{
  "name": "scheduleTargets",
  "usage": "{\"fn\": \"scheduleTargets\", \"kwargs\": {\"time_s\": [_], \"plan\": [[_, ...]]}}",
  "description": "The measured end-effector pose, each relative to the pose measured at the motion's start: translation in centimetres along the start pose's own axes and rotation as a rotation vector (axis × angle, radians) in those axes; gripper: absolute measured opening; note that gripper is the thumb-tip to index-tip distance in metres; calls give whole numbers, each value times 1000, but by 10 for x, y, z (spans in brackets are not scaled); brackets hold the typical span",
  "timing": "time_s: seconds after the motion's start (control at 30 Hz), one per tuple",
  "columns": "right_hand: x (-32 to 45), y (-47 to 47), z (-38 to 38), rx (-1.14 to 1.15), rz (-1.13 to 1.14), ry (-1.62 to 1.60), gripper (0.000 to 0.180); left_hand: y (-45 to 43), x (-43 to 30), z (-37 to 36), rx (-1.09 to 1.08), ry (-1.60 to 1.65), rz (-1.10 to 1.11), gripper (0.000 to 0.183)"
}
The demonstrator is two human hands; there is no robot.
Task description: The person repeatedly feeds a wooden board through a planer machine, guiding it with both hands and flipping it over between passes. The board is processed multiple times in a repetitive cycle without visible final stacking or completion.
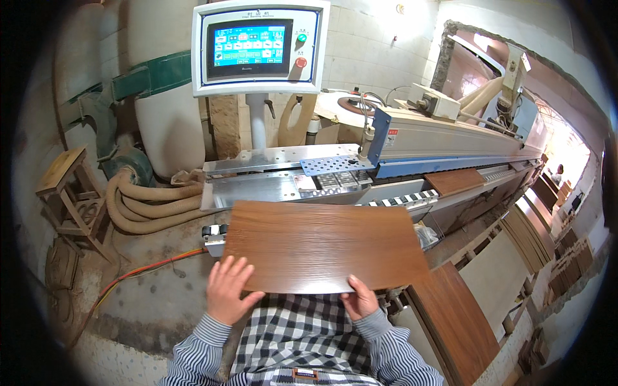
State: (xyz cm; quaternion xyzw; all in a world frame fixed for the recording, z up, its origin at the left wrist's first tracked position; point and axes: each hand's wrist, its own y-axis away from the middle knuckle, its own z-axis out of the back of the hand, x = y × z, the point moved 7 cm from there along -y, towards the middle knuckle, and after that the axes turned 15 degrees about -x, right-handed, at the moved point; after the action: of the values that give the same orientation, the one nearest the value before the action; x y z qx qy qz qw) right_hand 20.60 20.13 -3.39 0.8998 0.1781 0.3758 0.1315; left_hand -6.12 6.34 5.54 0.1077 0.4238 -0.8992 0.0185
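A rectangular wood-grain panel (pixel 323 246) lies in front of me, its far edge beside the metal infeed table (pixel 256 188) of an edge banding machine. My left hand (pixel 231 289) is laid flat over the panel's near left corner, fingers extended and thumb along the front edge. With the thumb on top, my right hand (pixel 359 296) grips the same front edge further right; its other fingers are partly hidden below. What supports the panel from beneath is mostly covered, though a roller support (pixel 215 236) shows at its left.
A control panel with a lit screen (pixel 248 46) stands above the table. Another brown panel (pixel 454 182) sits further along the machine. Stacked boards (pixel 454 318) are at my right. Dust hoses (pixel 145 202), a wooden stool (pixel 72 193) and a cable (pixel 140 270) occupy the left. A person (pixel 557 172) is far off.
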Motion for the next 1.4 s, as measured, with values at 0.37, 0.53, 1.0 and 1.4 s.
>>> {"fn": "scheduleTargets", "kwargs": {"time_s": [0.37,0.53,1.0,1.4], "plan": [[-10,-8,-78,251,-112,63,53,-26,100,13,-169,-135,218,56],[7,7,23,70,82,520,37,-50,126,-7,-151,-138,288,55],[-2,72,123,-92,1088,1742,29,-52,126,-7,-127,-148,321,54],[1,72,122,-98,1061,1719,29,-30,155,14,-130,-149,428,52]]}}
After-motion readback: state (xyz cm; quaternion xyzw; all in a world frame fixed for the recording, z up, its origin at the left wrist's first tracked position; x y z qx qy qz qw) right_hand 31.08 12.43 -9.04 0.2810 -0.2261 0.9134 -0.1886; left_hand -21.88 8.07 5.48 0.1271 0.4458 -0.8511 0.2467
